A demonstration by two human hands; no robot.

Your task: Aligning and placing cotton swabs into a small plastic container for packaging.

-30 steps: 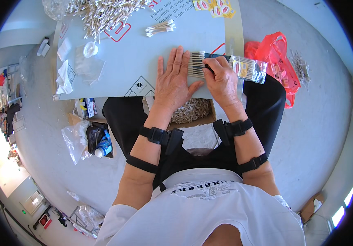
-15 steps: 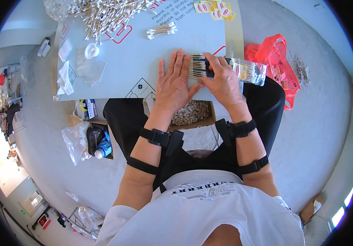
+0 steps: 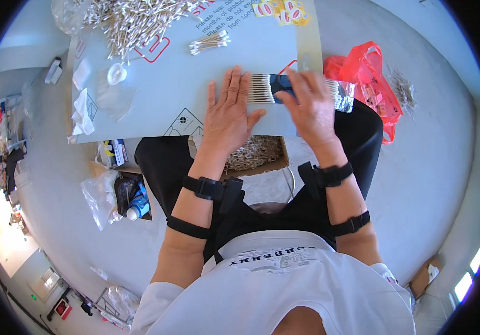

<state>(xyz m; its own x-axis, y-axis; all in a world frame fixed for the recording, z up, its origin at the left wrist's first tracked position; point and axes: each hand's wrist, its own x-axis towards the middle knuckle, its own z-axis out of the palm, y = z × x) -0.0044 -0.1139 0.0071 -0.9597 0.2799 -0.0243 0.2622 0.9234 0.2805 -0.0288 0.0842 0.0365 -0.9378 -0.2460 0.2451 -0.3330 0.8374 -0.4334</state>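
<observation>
A row of cotton swabs (image 3: 260,89) lies side by side near the table's front edge. My left hand (image 3: 226,114) rests flat at the row's left end, fingers stretched out and thumb apart. A dark, shiny strip (image 3: 281,84) sits right of these swabs. Above its right part is my right hand (image 3: 313,111), slightly blurred, its thumb spread from the fingers. Beyond that hand, a clear packet of swabs (image 3: 345,96) reaches past the table's right edge, partly hidden by the fingers.
Loose swabs (image 3: 139,22) are heaped at the back left, with a small bundle (image 3: 210,42) nearer the middle. Yellow-and-white labels (image 3: 290,12) lie at the back right. A red plastic bag (image 3: 371,78) is right of the table. Below the front edge stands a carton of swabs (image 3: 257,153).
My right hand has lifted off the strip and opened, shifting slightly right. More of the dark strip shows, and the swabs left of it look more even. My left hand stays flat.
</observation>
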